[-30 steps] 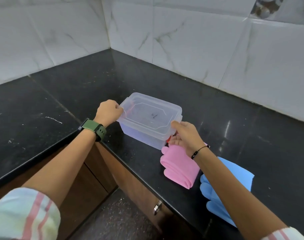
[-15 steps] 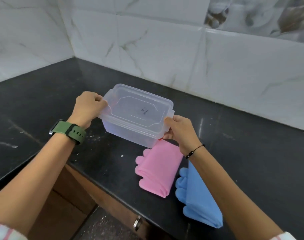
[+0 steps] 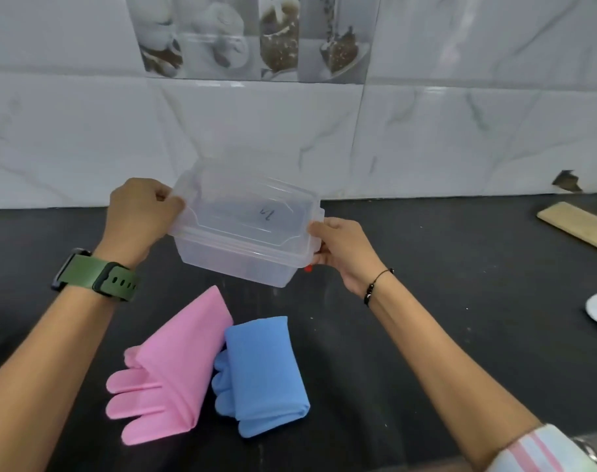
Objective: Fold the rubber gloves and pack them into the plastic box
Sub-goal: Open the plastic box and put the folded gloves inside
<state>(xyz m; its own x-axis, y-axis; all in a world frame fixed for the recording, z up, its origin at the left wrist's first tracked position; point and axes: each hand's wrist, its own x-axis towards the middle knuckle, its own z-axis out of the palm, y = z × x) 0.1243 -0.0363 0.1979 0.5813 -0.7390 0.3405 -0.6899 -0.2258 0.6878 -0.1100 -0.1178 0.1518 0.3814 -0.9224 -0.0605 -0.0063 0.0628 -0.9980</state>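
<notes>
Clear rectangular plastic box (image 3: 242, 245), lid on, held between both hands over black stone countertop (image 3: 460, 301), near white marble-tiled wall (image 3: 426, 141). Left hand (image 3: 139, 219) curled closed on box's left end; right hand (image 3: 344, 250) clamped on right end. Folded pink rubber glove (image 3: 169, 373) and folded blue rubber glove (image 3: 266, 373) lie touching side by side on countertop, nearer than box. Green watch (image 3: 96, 275) on left wrist.

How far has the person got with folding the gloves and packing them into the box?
Done: the pink glove and blue glove lie folded on the counter. In hand: left hand and right hand grip the ends of the plastic box, lid on. Left: open it, pack both gloves.
</notes>
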